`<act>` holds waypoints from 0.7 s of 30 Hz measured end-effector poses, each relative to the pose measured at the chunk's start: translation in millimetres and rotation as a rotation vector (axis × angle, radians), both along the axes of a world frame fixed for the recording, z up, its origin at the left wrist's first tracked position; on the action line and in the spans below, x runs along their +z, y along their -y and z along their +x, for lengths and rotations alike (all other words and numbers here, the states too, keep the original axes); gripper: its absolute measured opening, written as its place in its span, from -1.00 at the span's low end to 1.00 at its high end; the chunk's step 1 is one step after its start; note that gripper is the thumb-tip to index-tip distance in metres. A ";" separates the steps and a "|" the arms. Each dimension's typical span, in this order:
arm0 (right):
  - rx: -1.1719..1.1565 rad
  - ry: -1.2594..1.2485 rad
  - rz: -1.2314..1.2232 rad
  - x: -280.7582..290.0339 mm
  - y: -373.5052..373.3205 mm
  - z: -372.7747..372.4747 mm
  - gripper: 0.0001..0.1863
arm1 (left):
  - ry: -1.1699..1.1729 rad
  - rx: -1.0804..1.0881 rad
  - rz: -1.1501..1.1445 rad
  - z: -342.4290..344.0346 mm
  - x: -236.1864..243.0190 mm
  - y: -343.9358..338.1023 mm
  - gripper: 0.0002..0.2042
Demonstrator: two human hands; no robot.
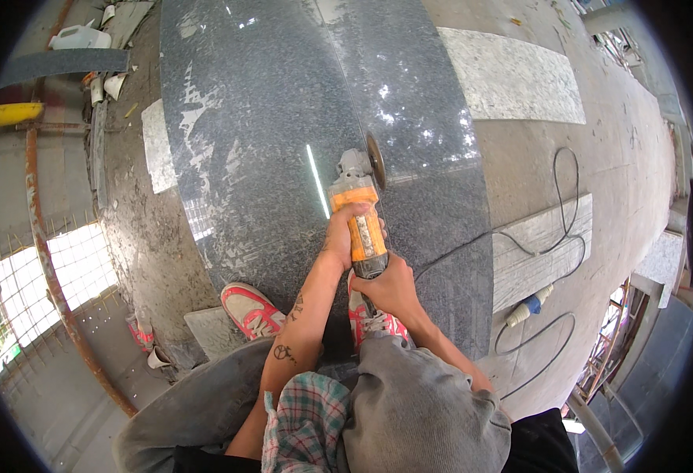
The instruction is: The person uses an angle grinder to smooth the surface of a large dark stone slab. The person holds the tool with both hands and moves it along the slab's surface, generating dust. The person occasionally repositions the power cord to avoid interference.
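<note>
An orange and grey angle grinder (361,193) with a thin disc (376,162) on its right side is over a large polished dark grey stone slab (252,94), the disc upright by a thin line along the slab. My left hand (348,225) is closed around the grinder's orange body. Below it, my right hand (387,280) is closed on the dark rear end. A black cord (441,256) runs off to the right. My two red and beige shoes (252,309) are at the slab's near part, the right one partly hidden behind my arms and clothing.
Pale slabs (512,75) and a grey board (520,276) lie right of the slab, with cord loops and a connector (527,307). On the left are a rusty pipe (47,260), a wire grid (86,252), a white jug (78,37) and scattered debris.
</note>
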State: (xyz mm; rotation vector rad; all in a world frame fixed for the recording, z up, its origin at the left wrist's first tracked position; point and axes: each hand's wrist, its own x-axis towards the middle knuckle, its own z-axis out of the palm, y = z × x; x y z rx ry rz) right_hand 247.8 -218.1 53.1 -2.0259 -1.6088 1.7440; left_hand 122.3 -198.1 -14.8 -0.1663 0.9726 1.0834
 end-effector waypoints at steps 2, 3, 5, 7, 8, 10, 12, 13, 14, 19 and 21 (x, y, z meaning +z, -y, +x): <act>-0.007 -0.012 0.002 1.3 -0.2 0.0 -0.46 | -0.024 -0.010 0.003 -1.6 3.6 -2.9 -0.64; 0.012 -0.003 0.013 -0.3 -2.7 -0.9 -0.45 | -0.030 -0.010 0.003 -3.6 4.2 -6.2 -0.63; 0.050 0.010 0.034 -6.2 -13.0 -5.0 -0.45 | -0.043 -0.012 0.013 -8.3 4.0 -14.6 -0.62; 0.043 0.014 0.025 -5.6 -24.7 -11.3 -0.44 | -0.058 -0.016 0.036 -14.4 1.3 -26.5 -0.61; 0.039 0.018 0.022 -5.6 -30.8 -15.0 -0.44 | -0.047 -0.008 0.044 -18.2 -0.2 -32.2 -0.61; 0.054 0.026 0.009 -8.7 -41.9 -22.5 -0.43 | -0.021 0.007 0.058 -26.3 -2.5 -43.6 -0.60; 0.057 0.034 0.012 -11.6 -53.4 -28.2 -0.42 | -0.039 0.005 0.072 -31.9 -4.0 -55.9 -0.62; 0.054 0.037 0.018 -13.2 -57.5 -30.3 -0.41 | -0.052 0.000 0.068 -34.0 -4.2 -60.7 -0.61; 0.051 0.040 0.025 -14.1 -61.5 -32.3 -0.41 | -0.065 -0.004 0.064 -35.8 -4.2 -65.5 -0.61; 0.076 0.051 -0.057 -1.9 -79.1 -38.3 -0.38 | -0.027 0.006 0.051 -43.4 0.6 -76.4 -0.61; 0.077 0.040 -0.072 -0.5 -76.2 -36.8 -0.38 | 0.016 0.029 0.017 -43.6 1.5 -75.2 -0.61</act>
